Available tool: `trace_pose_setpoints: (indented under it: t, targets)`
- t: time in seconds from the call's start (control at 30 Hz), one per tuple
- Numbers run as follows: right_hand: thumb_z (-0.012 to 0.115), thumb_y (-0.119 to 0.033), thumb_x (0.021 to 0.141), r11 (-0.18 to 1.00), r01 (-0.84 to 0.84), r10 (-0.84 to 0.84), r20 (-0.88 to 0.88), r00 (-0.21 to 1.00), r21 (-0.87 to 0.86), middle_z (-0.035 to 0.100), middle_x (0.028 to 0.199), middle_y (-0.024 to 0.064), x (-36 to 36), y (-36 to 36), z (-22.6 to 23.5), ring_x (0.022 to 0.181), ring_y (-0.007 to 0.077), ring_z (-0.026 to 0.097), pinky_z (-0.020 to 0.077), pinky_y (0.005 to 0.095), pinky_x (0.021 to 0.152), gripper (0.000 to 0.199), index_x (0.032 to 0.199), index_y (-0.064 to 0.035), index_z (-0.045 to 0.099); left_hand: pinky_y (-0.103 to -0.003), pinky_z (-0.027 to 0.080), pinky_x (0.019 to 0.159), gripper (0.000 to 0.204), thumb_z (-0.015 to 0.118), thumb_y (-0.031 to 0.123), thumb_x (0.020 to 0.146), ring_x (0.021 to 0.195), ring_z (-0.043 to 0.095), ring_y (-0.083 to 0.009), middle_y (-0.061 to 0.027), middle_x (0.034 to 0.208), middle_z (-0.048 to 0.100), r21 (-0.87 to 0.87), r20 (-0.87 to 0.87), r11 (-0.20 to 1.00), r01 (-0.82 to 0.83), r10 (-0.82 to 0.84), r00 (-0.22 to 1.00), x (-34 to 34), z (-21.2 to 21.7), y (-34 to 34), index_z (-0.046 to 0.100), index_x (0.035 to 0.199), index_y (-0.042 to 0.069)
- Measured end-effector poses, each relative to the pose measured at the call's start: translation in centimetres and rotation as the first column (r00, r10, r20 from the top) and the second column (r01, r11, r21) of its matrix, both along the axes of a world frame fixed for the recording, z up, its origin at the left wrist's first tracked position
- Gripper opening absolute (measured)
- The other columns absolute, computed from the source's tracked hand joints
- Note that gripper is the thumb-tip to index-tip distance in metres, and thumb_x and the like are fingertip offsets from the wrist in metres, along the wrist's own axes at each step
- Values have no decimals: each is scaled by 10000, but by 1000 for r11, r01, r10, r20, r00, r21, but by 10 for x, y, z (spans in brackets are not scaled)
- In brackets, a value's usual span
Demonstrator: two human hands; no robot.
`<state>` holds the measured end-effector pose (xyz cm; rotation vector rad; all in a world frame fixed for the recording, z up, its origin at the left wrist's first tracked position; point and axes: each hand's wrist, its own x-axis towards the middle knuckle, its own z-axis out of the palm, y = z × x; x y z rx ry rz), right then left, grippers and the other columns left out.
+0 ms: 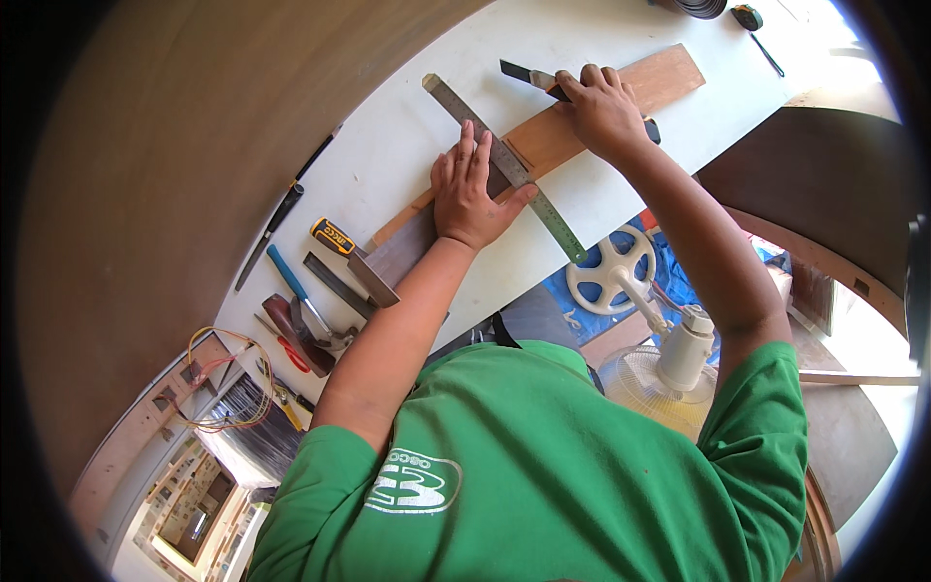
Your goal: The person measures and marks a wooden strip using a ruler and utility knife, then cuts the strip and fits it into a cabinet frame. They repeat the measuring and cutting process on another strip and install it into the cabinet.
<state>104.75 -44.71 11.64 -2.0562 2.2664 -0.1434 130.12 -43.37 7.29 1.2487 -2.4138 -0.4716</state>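
A metal ruler (506,161) lies crosswise over a long wooden strip (555,137) on the white table. My left hand (472,202) presses down beside and onto the ruler, its fingers stretched and its thumb apart. Beneath that hand, a dark brown board (407,248) runs along the strip toward my forearm. My right hand (606,114) is closed around a utility knife (539,80) above the strip; its dark blade points to the far left, clear of the ruler. Most of the knife's handle is hidden by my fingers.
To the left lie a yellow-and-black handle (334,237), a blue-handled hammer (289,274), a wooden hand plane (295,330) and a long black tool (279,218). A tape measure (747,16) sits at the far right. A white fan (684,354) stands below the table's near edge.
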Motion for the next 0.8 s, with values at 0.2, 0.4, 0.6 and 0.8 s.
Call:
trace_pose_setpoints:
  t: [0.2, 0.4, 0.6, 0.8]
  targets:
    - [755, -350, 922, 995, -33, -1, 338, 941, 95, 651, 1200, 194, 29, 58, 30, 1111, 394, 626, 534, 481, 914, 392, 1158, -52, 659, -525, 336, 1168, 1008, 716, 712, 834, 1387, 479, -427, -240, 1655, 359, 21, -15, 999, -32, 33, 999, 1, 4, 1, 449, 1541, 45]
    - [641, -157, 1001, 894, 18, -339, 652, 678, 447, 687, 813, 165, 75, 128, 19, 774, 297, 702, 549, 408, 725, 159, 1059, -9, 647, -532, 334, 1177, 955, 763, 451, 829, 1392, 460, -438, -256, 1674, 299, 111, -160, 992, 55, -37, 986, 9, 8, -5, 359, 1584, 29]
    - [560, -56, 992, 931, 149, -363, 806, 468, 333, 648, 784, 206, 61, 146, 14, 712, 331, 649, 517, 423, 690, 81, 1038, -31, 622, -489, 339, 1233, 1068, 812, 263, 820, 1509, 328, -473, -293, 1696, 178, 120, -187, 987, 109, -85, 979, 22, 10, 1, 175, 1633, -7]
    - [546, -84, 1080, 889, 291, -428, 865, 261, 353, 598, 859, 38, 23, 175, 29, 758, 131, 630, 528, 280, 700, 99, 1056, -9, 606, -510, 352, 1212, 949, 765, 266, 881, 1472, 379, -457, -296, 1648, 299, 32, -126, 985, 170, -165, 978, 34, 1, 5, 238, 1618, -18]
